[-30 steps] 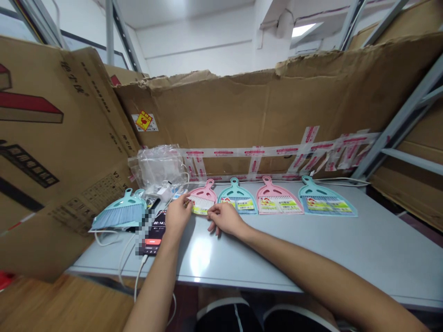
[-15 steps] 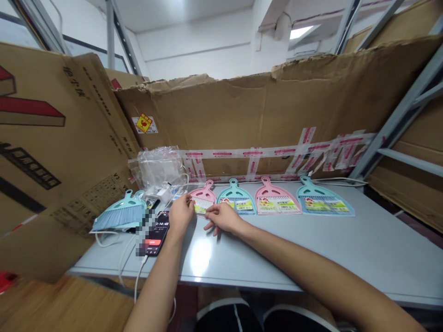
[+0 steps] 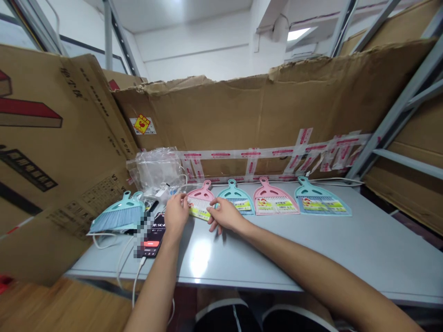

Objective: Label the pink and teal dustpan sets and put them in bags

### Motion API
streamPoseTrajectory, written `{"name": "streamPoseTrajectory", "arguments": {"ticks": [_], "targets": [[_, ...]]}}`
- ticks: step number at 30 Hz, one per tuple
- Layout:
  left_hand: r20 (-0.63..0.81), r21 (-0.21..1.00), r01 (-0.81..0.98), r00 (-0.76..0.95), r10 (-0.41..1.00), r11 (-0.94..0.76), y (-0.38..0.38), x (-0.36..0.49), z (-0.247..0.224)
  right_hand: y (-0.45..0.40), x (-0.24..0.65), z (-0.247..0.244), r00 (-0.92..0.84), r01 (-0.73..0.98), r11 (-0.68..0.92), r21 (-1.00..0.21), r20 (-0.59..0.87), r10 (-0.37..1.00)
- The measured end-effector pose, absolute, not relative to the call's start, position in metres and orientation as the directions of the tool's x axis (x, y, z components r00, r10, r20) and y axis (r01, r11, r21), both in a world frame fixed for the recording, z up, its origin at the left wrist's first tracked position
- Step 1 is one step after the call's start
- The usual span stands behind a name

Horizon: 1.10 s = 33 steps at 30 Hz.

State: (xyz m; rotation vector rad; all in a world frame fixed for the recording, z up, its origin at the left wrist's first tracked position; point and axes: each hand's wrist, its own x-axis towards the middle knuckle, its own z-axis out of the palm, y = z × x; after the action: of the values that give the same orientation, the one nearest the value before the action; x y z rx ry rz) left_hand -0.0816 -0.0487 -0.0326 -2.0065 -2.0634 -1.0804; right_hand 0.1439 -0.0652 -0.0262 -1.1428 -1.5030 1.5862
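Note:
A pink dustpan (image 3: 206, 186) with a white-bristled brush and a yellow-green label lies between my two hands. My left hand (image 3: 177, 210) has its fingers closed at the left edge of this dustpan. At its lower right corner, my right hand (image 3: 223, 215) pinches the edge by the label, with the lower fingers loosely curled. To the right lie a teal dustpan (image 3: 232, 185), partly behind my right hand, a second pink dustpan (image 3: 276, 199) and another teal dustpan (image 3: 322, 199), each with a brush and label.
At the left are a teal dustpan with a blue brush (image 3: 121, 213), a lit phone (image 3: 154, 237) and white cables. Clear plastic bags (image 3: 157, 168) sit behind. Cardboard (image 3: 221, 120) walls the back and left of the grey table (image 3: 277, 253).
More of the near pink dustpan's label shows between my hands. My left hand has shifted slightly left and my right hand slightly right relative to the dustpan.

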Motion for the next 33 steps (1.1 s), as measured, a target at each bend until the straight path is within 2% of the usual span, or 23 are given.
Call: {"name": "streamPoseTrajectory", "arguments": {"ticks": [4, 8, 11, 16, 21, 24, 27, 30, 33], "targets": [[0.582, 0.362, 0.907, -0.039, 0.812, -0.216, -0.063, -0.078, -0.032, -0.067, 0.165, -0.015, -0.427, 0.145, -0.002, -0.989, -0.064, 0.902], [0.523, 0.221, 0.926, 0.153, 0.839, -0.306, -0.097, -0.06, -0.043, -0.077, 0.197, -0.01, -0.491, 0.176, 0.135, -0.975, 0.032, 0.87], [0.47, 0.146, 0.94, 0.208, 0.858, -0.308, -0.123, -0.05, -0.057, -0.087, 0.221, -0.012, -0.499, 0.21, 0.246, -0.946, 0.112, 0.859], [0.283, 0.133, 0.957, 0.212, 0.936, -0.257, -0.139, -0.046, -0.068, -0.092, 0.243, -0.014, -0.448, 0.192, 0.314, -0.93, 0.201, 0.871], [0.195, 0.124, 0.964, 0.21, 0.958, -0.237, -0.129, -0.046, -0.061, -0.087, 0.242, -0.017, -0.43, 0.229, 0.391, -0.891, 0.268, 0.862], [0.157, 0.114, 0.962, 0.229, 0.961, -0.248, -0.122, -0.047, -0.054, -0.088, 0.239, -0.023, -0.462, 0.318, 0.56, -0.765, 0.39, 0.796], [0.105, 0.113, 0.956, 0.259, 0.96, -0.27, -0.115, -0.051, -0.048, -0.093, 0.232, -0.031, -0.57, 0.363, 0.745, -0.559, 0.499, 0.653], [0.061, 0.12, 0.946, 0.295, 0.954, -0.3, -0.108, -0.057, -0.044, -0.097, 0.221, -0.039, -0.713, 0.348, 0.848, -0.4, 0.474, 0.517], [0.048, 0.121, 0.936, 0.327, 0.944, -0.33, -0.101, -0.066, -0.043, -0.096, 0.208, -0.042, -0.791, 0.351, 0.884, -0.31, 0.407, 0.457]]}}
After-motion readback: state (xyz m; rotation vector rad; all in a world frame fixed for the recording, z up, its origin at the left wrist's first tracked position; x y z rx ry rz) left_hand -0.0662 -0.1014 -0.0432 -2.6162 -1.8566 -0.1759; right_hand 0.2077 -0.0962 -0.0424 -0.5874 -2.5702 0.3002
